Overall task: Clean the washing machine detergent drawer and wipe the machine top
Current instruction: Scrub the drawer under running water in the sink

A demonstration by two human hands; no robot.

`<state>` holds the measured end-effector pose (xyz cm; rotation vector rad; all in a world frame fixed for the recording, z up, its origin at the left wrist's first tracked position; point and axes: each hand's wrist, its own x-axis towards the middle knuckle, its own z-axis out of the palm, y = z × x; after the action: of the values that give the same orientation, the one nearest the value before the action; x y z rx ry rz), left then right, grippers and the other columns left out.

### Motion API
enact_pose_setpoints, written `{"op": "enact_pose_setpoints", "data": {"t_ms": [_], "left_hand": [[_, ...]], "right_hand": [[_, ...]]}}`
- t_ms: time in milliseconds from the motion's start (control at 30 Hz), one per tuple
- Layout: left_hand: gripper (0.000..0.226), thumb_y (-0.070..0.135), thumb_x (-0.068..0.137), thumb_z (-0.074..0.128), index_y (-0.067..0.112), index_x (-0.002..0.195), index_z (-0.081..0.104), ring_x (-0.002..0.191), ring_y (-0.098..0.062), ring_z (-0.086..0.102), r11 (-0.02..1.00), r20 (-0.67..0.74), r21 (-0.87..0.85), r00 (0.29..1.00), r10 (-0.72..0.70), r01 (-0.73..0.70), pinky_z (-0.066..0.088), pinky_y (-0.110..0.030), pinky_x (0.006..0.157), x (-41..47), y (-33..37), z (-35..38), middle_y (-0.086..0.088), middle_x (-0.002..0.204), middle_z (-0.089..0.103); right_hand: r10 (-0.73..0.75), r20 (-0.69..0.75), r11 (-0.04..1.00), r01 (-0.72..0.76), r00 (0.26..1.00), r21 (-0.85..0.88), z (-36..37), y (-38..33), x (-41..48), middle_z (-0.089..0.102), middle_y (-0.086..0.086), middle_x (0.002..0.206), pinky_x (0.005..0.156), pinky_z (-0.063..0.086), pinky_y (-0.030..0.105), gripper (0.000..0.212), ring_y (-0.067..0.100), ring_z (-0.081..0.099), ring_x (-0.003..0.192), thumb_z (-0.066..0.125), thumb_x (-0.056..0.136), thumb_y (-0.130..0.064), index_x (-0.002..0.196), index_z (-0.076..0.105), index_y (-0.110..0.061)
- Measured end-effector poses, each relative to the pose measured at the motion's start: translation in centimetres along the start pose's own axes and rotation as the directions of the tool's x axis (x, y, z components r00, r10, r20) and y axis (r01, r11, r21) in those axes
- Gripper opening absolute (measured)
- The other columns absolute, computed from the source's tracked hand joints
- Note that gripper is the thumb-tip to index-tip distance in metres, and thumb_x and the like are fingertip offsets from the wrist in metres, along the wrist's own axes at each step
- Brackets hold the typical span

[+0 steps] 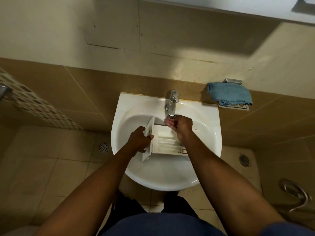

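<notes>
A white detergent drawer (167, 142) lies across the bowl of a white sink (163, 178), its front panel pointing left and its compartments facing up. My left hand (140, 139) grips the drawer by that front panel. Under the spout of the chrome tap (171, 103), my right hand (179, 124) is cupped with fingers curled, just above the drawer's far edge; it holds nothing that I can see. A blue cloth (229, 93) lies on a wall-mounted soap tray to the right of the sink.
Brown wall tiles run behind the sink. Floor drains (104, 147) sit on the tiled floor at either side of the basin. A coiled metal hose (296, 195) lies at the lower right. A pale ledge crosses the top.
</notes>
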<state>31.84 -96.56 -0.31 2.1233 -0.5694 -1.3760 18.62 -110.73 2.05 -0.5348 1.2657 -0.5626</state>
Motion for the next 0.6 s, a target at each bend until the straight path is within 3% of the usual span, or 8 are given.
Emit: {"op": "enact_pose_setpoints", "data": {"t_ms": [67, 133, 233, 333, 400, 500, 600], "left_hand": [[0.066, 0.033, 0.094, 0.072, 0.023, 0.149, 0.038, 0.105, -0.031, 0.066, 1.0, 0.001, -0.017, 1.0, -0.008, 0.008, 0.057, -0.032, 0.049, 0.0, -0.1, 0.0, -0.013, 0.129, 0.059], [0.066, 0.033, 0.093, 0.072, 0.024, 0.149, 0.038, 0.105, -0.031, 0.067, 0.999, -0.003, -0.032, 1.0, -0.017, 0.017, 0.061, -0.036, 0.055, 0.0, -0.2, 0.0, -0.012, 0.127, 0.061], [0.066, 0.032, 0.093, 0.073, 0.025, 0.149, 0.038, 0.107, -0.031, 0.066, 0.999, -0.002, -0.043, 1.0, -0.026, 0.025, 0.063, -0.04, 0.061, 0.1, -0.1, -0.1, -0.012, 0.127, 0.061], [0.066, 0.032, 0.093, 0.072, 0.024, 0.149, 0.038, 0.109, -0.032, 0.065, 0.998, 0.005, -0.049, 1.0, -0.031, 0.031, 0.063, -0.04, 0.062, 0.1, 0.0, -0.1, -0.012, 0.128, 0.06], [0.066, 0.032, 0.093, 0.072, 0.024, 0.149, 0.038, 0.109, -0.033, 0.065, 0.999, 0.006, -0.044, 0.999, -0.032, 0.032, 0.062, -0.04, 0.062, 0.1, 0.0, -0.1, -0.012, 0.127, 0.061], [0.066, 0.032, 0.093, 0.073, 0.025, 0.149, 0.038, 0.108, -0.033, 0.066, 0.999, 0.004, -0.039, 0.999, -0.034, 0.034, 0.063, -0.042, 0.064, 0.2, 0.0, 0.0, -0.013, 0.127, 0.061], [0.067, 0.032, 0.092, 0.073, 0.025, 0.149, 0.038, 0.108, -0.034, 0.065, 0.998, 0.006, -0.05, 1.0, -0.03, 0.03, 0.064, -0.043, 0.064, 0.1, -0.1, -0.1, -0.014, 0.127, 0.061]], "right_hand": [[0.028, 0.023, 0.979, -0.032, 0.999, 0.202, 0.1, -1.3, 0.9, 0.07, 0.032, 0.095, 0.087, 0.061, 0.051, 0.025, 0.042, 0.071, 0.085, 0.037, 0.079, 0.016, 0.09, 0.058, 0.008], [0.051, 0.086, 0.953, -0.074, 0.995, 0.295, 0.4, -1.9, 1.0, 0.064, 0.037, 0.117, 0.088, 0.06, 0.055, 0.033, 0.047, 0.07, 0.091, 0.033, 0.075, 0.014, 0.099, 0.055, 0.011], [0.096, 0.133, 0.943, -0.133, 0.986, 0.306, 0.7, -2.4, 0.9, 0.064, 0.035, 0.108, 0.073, 0.064, 0.051, 0.032, 0.041, 0.072, 0.075, 0.025, 0.086, 0.011, 0.094, 0.055, 0.012], [0.119, 0.162, 0.949, -0.16, 0.98, 0.271, 0.7, -2.0, 0.6, 0.069, 0.034, 0.098, 0.065, 0.063, 0.048, 0.042, 0.047, 0.07, 0.089, 0.023, 0.086, 0.008, 0.111, 0.055, 0.019], [0.133, 0.193, 0.953, -0.179, 0.972, 0.244, 0.6, -1.4, 0.8, 0.07, 0.034, 0.099, 0.067, 0.064, 0.048, 0.048, 0.049, 0.068, 0.099, 0.022, 0.086, 0.006, 0.12, 0.053, 0.022], [0.146, 0.207, 0.948, -0.197, 0.967, 0.249, 0.5, -1.2, 1.0, 0.069, 0.034, 0.104, 0.074, 0.064, 0.049, 0.047, 0.049, 0.067, 0.104, 0.022, 0.088, 0.005, 0.117, 0.055, 0.022], [0.111, 0.166, 0.99, -0.125, 0.98, 0.073, 0.4, -0.9, -0.2, 0.07, 0.033, 0.108, 0.082, 0.063, 0.048, 0.043, 0.048, 0.069, 0.106, 0.025, 0.088, 0.007, 0.11, 0.06, 0.016]]}}
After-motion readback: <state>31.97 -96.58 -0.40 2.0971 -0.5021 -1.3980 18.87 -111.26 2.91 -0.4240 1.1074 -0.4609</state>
